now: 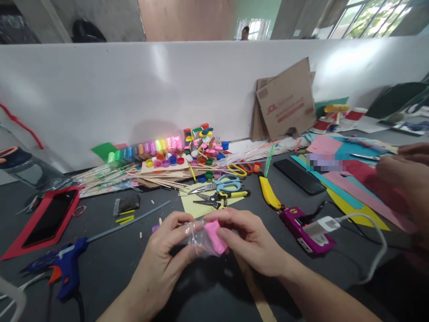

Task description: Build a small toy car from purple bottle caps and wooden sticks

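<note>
Between my hands is a small clear plastic bag (198, 239) with a block of pink clay (215, 238) at its right end. My left hand (170, 246) pinches the bag's left part between thumb and fingers. The fingers and thumb of my right hand (250, 239) close on the pink clay. Both hands are just above the dark table (117, 277). Past them, scissors (219, 184) and black-and-yellow cutters (231, 194) lie on a pale yellow sheet (191, 206).
A blue glue gun (70, 264) lies at the left, near a phone (50, 217) on red paper. At the right are a purple power strip (306, 230), a yellow-handled knife (269, 192) and another phone (299, 176). Another person's hands (405, 174) reach over coloured paper.
</note>
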